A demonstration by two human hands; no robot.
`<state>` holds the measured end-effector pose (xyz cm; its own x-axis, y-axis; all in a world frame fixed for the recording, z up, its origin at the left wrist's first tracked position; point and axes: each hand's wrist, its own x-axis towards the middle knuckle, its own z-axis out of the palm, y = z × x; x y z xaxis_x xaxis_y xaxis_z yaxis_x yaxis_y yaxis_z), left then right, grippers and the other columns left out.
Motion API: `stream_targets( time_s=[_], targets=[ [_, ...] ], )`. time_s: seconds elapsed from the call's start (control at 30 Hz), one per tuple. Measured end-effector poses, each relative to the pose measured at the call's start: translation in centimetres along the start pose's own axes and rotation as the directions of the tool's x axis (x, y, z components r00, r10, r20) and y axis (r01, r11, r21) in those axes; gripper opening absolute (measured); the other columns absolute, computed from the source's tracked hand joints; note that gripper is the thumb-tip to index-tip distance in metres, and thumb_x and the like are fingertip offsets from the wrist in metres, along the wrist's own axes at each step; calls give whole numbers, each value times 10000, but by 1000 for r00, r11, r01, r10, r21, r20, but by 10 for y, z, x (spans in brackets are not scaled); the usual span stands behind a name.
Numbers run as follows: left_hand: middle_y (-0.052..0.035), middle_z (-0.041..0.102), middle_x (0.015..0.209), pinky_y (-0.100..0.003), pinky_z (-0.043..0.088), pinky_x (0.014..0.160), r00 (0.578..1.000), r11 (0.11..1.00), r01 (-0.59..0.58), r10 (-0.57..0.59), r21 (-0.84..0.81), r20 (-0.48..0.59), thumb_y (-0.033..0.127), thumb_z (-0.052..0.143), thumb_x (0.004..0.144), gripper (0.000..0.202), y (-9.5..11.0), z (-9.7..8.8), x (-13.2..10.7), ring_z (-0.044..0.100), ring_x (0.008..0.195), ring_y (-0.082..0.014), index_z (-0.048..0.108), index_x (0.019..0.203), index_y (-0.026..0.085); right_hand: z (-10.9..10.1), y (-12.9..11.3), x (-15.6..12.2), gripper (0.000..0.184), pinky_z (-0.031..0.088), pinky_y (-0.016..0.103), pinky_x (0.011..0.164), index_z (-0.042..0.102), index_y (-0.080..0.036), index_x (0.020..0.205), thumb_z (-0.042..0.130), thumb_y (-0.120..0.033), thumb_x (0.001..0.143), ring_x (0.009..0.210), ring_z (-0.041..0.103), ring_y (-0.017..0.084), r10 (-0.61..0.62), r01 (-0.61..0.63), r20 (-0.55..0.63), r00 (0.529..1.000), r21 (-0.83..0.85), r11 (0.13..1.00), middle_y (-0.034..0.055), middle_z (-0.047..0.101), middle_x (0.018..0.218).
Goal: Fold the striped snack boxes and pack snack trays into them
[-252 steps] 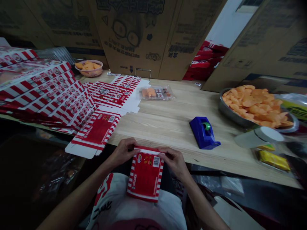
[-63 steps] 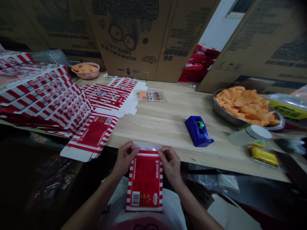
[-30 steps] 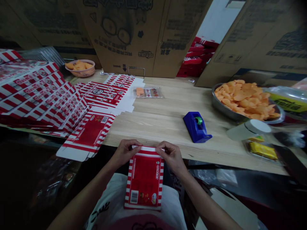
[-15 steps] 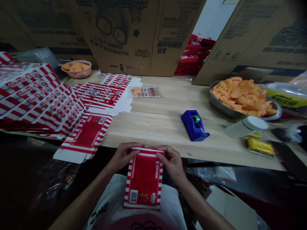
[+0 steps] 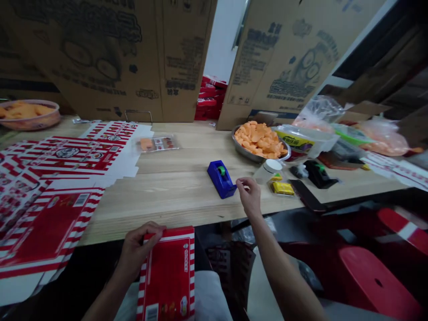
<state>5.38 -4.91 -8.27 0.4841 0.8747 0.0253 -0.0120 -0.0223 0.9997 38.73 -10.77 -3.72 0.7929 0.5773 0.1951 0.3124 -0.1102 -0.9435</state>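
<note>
Mostly the handling sits low and close to the body. The left hand [image 5: 137, 249] grips the top edge of a red-and-white striped carton [image 5: 169, 278], its fingers closed over the rim. The carton stands nearly upright against the person's lap, on a pale garment [image 5: 210, 296], and that support lets one hand keep it steady alone. The right hand [image 5: 249, 196] is raised over the table edge with its fingers loosely curled. Nothing shows in them, though something small could be hidden at this angle. Its fingertips [image 5: 238, 181] are just beside a blue tape dispenser [image 5: 220, 179], which stands on the pale wooden table [image 5: 174, 209] within easy reach. Flat die-cut carton blanks [image 5: 50, 227] lie overlapped to the left, close to the carton. Farther back, a sealed sample pack [image 5: 157, 143] sits beside them, and a steel bowl [image 5: 247, 156] holds orange puffed crisps [image 5: 259, 139].
</note>
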Motion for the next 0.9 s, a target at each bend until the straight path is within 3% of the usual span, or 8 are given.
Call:
stream_targets(
  time_s=[0.07,0.13,0.33,0.57,0.77,0.83,0.9],
  targets=[
    [-34,684,770,-288,469,768,1000,1000,-2,2,4,-9,298,675,748,161,1,3,1,635,814,-192,667,627,191,-4,5,20,213,374,243,488,639,-168,594,729,-357,558,597,516,148,133,-136,128,983,11,991,10,603,611],
    [-36,684,794,-286,469,765,1000,1000,14,-14,-1,-24,301,685,736,146,2,5,2,629,815,-189,671,640,192,-1,11,27,225,335,234,444,638,-153,536,752,-343,496,507,483,127,185,-195,192,964,33,980,-2,575,524],
    [-52,691,908,-281,496,732,987,986,137,-144,-95,-69,330,747,668,169,3,7,2,629,854,-198,678,674,175,11,19,14,214,391,240,495,635,-167,570,748,-338,510,538,503,113,222,-235,85,971,210,949,-11,587,568],
    [4,670,677,-256,502,529,920,882,375,-393,-285,-7,341,808,586,296,10,9,1,615,557,-147,633,748,165,-1,38,-15,257,527,351,698,602,-180,585,755,-386,560,688,575,145,127,-131,33,991,367,921,13,597,765],
    [-4,671,697,-245,485,551,935,898,344,-353,-273,16,308,798,596,256,13,16,5,614,592,-143,671,760,157,5,59,-22,297,512,348,711,553,-185,543,769,-389,532,613,504,121,141,-138,21,990,366,920,-30,511,614],
    [4,650,680,-226,463,554,952,914,301,-306,-271,26,298,786,611,220,14,18,5,593,594,-126,665,721,152,5,51,-27,308,515,353,695,542,-189,550,767,-400,543,589,494,121,174,-181,54,983,374,910,-35,498,594],
    [7,631,675,-215,442,550,961,925,276,-273,-262,48,303,773,629,210,16,20,6,573,589,-114,648,691,145,5,31,-33,284,516,346,670,563,-192,586,744,-411,600,590,495,129,166,-223,190,968,340,913,-27,504,605]
  ],
)
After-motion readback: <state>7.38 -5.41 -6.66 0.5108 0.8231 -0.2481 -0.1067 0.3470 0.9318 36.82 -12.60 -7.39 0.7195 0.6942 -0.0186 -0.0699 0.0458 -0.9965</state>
